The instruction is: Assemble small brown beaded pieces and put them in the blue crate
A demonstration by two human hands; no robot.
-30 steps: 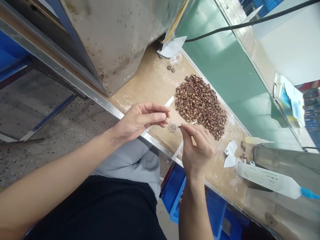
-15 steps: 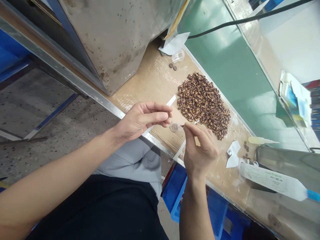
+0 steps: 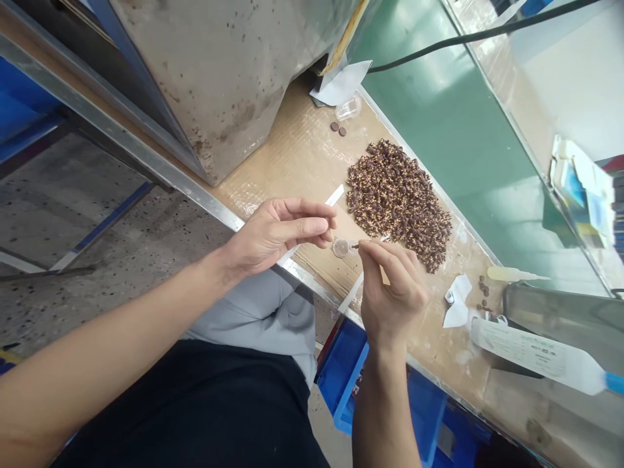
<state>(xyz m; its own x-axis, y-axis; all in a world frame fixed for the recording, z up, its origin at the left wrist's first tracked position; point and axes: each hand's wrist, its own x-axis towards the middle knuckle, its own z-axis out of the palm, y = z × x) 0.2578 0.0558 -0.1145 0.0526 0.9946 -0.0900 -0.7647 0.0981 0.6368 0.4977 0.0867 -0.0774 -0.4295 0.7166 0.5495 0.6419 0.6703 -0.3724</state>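
We've got our left hand (image 3: 277, 237) and right hand (image 3: 392, 292) brought in close over the cardboard-covered bench (image 3: 287, 149), working on a small clear round disc (image 3: 341, 247) that sits between them, just beside the pile of brown seed-like bits (image 3: 397, 207). Our left fingers are curled and close together, up against the disc, though we can't tell if they really pinch it. A white strip (image 3: 333, 195) runs diagonally past that hand, from lower left to upper right. Our right fingers are pinched narrow on a thin white stick (image 3: 351, 291), whose long axis runs up from the lower left, and its tip points at the disc with a tiny dark speck (image 3: 356, 246) right there. Holding both hands this tight looks like it's for steadiness, since the parts are so small. Two dark discs (image 3: 338, 129) lie further up the bench, well clear of our hands, and a squeeze bottle (image 3: 531, 356) lies off to the right.
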